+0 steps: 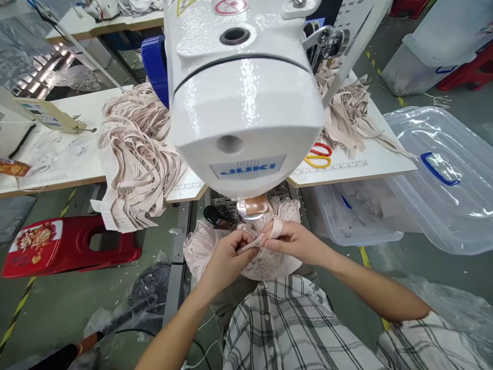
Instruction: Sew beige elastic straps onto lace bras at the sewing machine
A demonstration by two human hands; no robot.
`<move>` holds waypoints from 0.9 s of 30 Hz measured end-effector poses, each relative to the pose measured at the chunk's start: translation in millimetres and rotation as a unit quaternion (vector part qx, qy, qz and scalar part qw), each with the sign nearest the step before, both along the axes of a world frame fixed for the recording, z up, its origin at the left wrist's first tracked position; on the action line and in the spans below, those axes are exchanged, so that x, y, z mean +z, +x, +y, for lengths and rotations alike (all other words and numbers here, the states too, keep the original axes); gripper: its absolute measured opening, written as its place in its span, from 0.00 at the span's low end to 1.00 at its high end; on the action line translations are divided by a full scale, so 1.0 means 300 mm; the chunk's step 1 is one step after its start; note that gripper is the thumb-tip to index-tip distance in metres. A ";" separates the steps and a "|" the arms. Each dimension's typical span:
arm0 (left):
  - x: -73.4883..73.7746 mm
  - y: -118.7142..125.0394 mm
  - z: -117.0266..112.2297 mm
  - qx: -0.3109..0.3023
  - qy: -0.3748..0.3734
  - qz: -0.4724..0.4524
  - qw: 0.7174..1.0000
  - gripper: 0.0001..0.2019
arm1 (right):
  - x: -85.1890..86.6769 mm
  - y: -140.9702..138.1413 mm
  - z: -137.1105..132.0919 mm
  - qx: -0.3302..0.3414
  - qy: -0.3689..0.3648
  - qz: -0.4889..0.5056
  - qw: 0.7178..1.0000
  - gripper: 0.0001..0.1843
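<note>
Just below the head of a white JUKI sewing machine, my two hands meet over pale pink lace fabric. My left hand pinches one part of a narrow beige strap. Close beside it, my right hand is closed on the same strap, which loops up above the fingers. More lace bunches to the left of my left hand and behind both hands. A shiny metal piece of the machine sits right above the fingers. The needle area is hidden by the machine head.
Bundled beige straps hang over the left table's edge; more strips lie on the right. Red-and-yellow scissors rest by a printed ruler. Clear plastic bins stand at right, a red stool at left.
</note>
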State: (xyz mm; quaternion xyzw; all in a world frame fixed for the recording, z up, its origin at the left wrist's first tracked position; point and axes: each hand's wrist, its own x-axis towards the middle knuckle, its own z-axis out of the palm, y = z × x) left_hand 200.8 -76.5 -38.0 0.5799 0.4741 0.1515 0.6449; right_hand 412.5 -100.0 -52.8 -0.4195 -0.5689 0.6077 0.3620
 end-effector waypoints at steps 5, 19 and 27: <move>-0.008 0.031 -0.018 -0.056 0.139 -0.015 0.989 0.12 | 0.027 -0.022 -0.005 -0.043 0.110 -0.001 0.993 0.12; -0.019 0.048 0.043 -0.015 0.474 0.050 0.879 0.16 | 0.123 0.147 0.207 0.006 -0.049 -0.031 0.998 0.20; 0.061 0.054 0.080 0.027 0.306 0.061 0.950 0.16 | 0.095 0.097 0.349 -0.125 0.118 -0.172 0.970 0.09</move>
